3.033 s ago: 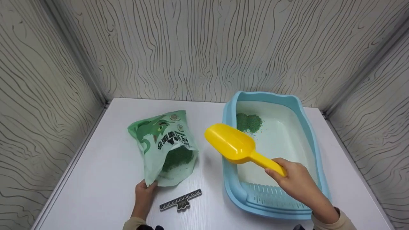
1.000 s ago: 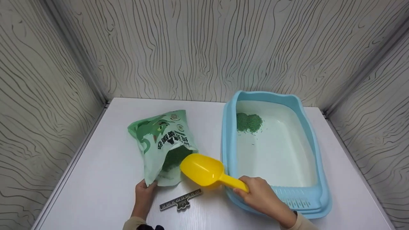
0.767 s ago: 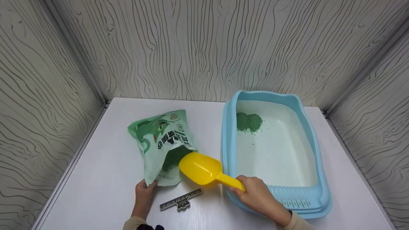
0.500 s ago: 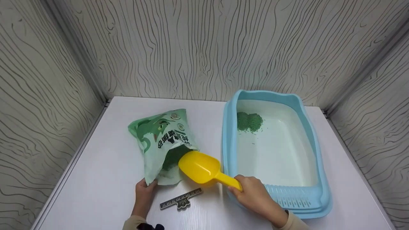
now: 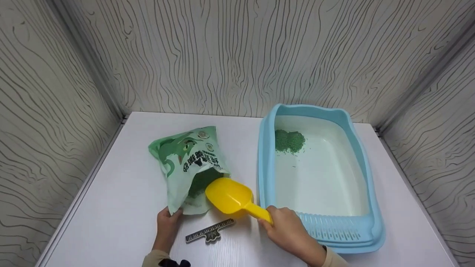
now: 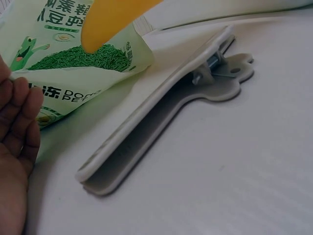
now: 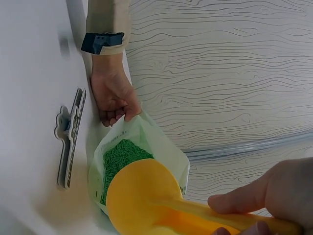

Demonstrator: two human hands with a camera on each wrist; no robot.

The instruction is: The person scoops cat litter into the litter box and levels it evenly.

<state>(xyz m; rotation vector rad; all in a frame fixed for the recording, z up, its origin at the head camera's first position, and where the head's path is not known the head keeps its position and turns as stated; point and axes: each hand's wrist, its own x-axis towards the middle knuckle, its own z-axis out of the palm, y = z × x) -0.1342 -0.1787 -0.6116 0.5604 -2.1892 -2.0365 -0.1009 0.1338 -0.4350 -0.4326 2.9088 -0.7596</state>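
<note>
With its fingers curled round the handle, my right hand [image 5: 287, 230] holds a yellow scoop [image 5: 227, 194]. The scoop's front edge is right at the mouth of an open green bag [image 5: 182, 159] lying on the table. Green pellets of litter [image 7: 122, 159] show inside the bag in the right wrist view. My left hand [image 5: 167, 224] pinches the near left corner of the bag's mouth. Just in front of the bag lies a clip [image 5: 210, 231] with a piano-key pattern, seen from its side as a grey clip [image 6: 156, 117] in the left wrist view.
A light blue litter box [image 5: 264, 167] with a white bottom stands on the right of the white table [image 5: 115, 207]. A small heap of green pellets [image 5: 290, 141] lies in its far left corner. Patterned panels [image 5: 230, 55] enclose the table at the back and sides.
The scoop has moved left and down from above the litter box to the bag's mouth, lately creeping further left. The left hand keeps its place at the bag's corner.
</note>
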